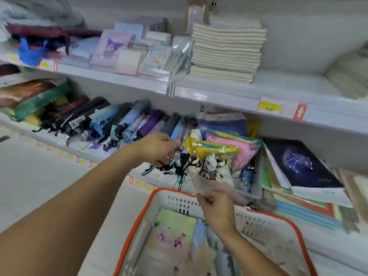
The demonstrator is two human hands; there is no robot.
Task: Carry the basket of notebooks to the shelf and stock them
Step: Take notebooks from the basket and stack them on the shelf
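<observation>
A white plastic basket (264,220) with an orange rim sits low in front of me, with pastel notebooks (175,232) lying flat in it. My left hand (159,149) reaches to the lower shelf, its fingers curled among small dark items and straps at the shelf's front. Over the basket's far rim, my right hand (217,210) pinches the near edge of a clear plastic tray (223,186) that holds small items. A dark blue star-pattern notebook (298,162) lies on a stack at the right of that shelf.
Folded umbrellas (123,120) fill the lower shelf's left part. Colourful plastic pouches (225,144) stand behind the clear tray. On the upper shelf (219,96) sit a tall pile of beige notebooks (227,50) and character notepads (111,46). Pale floor lies at left.
</observation>
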